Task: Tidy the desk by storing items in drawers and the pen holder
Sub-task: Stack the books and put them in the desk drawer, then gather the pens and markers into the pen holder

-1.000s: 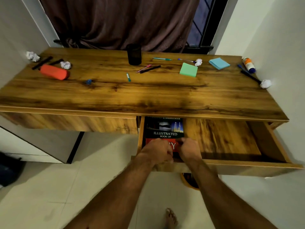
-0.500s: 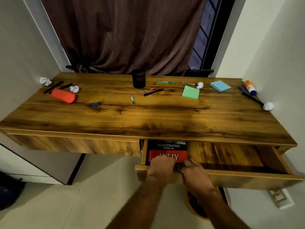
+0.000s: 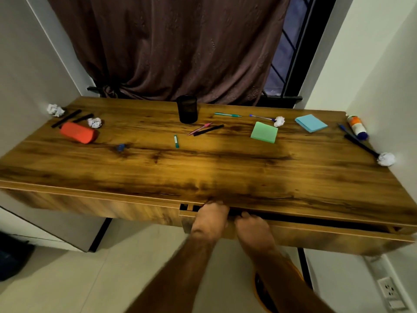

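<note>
Both hands sit on the right drawer (image 3: 316, 233) front under the desk (image 3: 203, 168) edge: left hand (image 3: 209, 220) fingers curl over its top lip, right hand (image 3: 252, 231) likewise. Drawer nearly shut; stiff, heavy-ish panel, slides straight, push at center front.

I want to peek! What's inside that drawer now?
The drawer is almost shut, with both hands on its front. Only a dark slit shows under the desk. Whatever is inside is hidden.
</note>
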